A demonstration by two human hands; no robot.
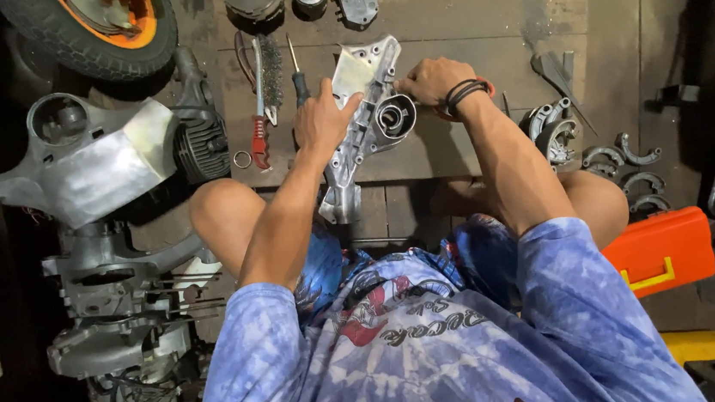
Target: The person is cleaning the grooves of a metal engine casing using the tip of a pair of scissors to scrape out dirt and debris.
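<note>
A long silver engine casing half with a round bearing hole stands tilted on the wooden floor between my knees. My left hand grips its left edge near the top. My right hand, with black bands on the wrist, holds the casing's upper right edge just above the round hole. Something orange shows behind the right wrist, mostly hidden.
A wire brush with a red handle and a screwdriver lie left of the casing. An engine block and a tyre sit at the left. Brake shoes and an orange toolbox lie at the right.
</note>
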